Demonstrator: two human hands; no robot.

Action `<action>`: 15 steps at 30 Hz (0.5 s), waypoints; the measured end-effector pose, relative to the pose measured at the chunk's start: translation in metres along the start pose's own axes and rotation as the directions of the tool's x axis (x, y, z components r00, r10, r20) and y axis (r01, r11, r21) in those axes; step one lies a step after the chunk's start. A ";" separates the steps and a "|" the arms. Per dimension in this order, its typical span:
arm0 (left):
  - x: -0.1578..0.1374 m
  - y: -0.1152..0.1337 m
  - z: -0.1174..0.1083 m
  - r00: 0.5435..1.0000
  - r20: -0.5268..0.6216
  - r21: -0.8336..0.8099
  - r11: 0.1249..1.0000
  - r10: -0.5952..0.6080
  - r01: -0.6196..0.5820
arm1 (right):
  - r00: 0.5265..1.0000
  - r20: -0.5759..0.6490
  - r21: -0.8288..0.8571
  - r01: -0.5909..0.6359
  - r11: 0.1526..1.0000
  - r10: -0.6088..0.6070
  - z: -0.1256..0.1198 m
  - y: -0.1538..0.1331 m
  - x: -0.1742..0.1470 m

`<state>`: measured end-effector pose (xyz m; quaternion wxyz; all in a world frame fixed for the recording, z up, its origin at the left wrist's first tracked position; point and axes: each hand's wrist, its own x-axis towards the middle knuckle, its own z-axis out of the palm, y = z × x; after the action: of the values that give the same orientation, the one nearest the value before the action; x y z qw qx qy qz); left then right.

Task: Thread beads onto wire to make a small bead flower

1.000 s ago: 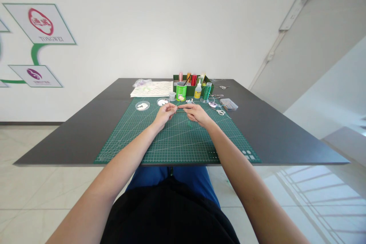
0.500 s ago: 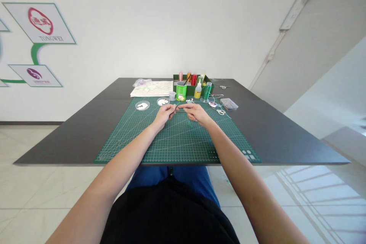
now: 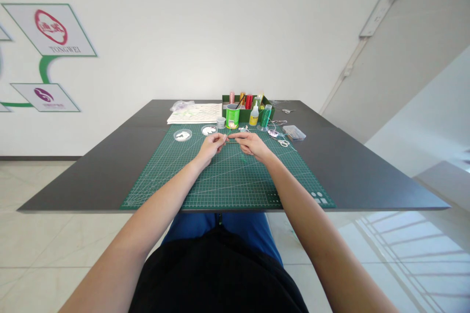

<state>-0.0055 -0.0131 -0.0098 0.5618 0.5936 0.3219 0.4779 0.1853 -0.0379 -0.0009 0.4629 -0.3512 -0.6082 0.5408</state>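
Over the green cutting mat (image 3: 220,181), my left hand (image 3: 212,147) is closed in a pinch on a thin green strand (image 3: 228,133) that looks like thread. My right hand (image 3: 253,146) is just to its right, index finger stretched toward the left fingertips and the other fingers curled. A thin, pale, wire-like line (image 3: 232,143) spans the gap between the hands. Below the right fingers, a faint bit of green thread (image 3: 244,158) shows against the mat. What lies inside the right fingers is mostly hidden.
Beyond the hands are two dishes of white pieces (image 3: 182,135), a green can (image 3: 232,117), a glue bottle (image 3: 254,114), a green thread spool (image 3: 266,116) and a box of spools (image 3: 226,100). White-handled scissors (image 3: 283,143) and a clear case (image 3: 294,133) lie right. White cloth (image 3: 194,114) lies back left.
Both hands stay almost in the same place. The green strand at the left fingertips now points more upright, and the right index finger has shifted slightly.
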 end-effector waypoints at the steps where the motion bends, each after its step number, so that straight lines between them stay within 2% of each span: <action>1: 0.000 0.000 0.000 1.000 -0.003 0.001 1.000 0.002 -0.002 | 1.000 0.001 -0.002 0.002 1.000 -0.002 0.000 0.000 0.000; 15: 0.003 -0.005 -0.002 1.000 -0.002 0.032 0.999 0.028 -0.028 | 1.000 -0.005 0.003 0.008 1.000 -0.008 0.001 0.001 0.000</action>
<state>-0.0057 -0.0094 -0.0140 0.5452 0.6064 0.3215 0.4813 0.1846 -0.0379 -0.0016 0.4669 -0.3496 -0.6076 0.5391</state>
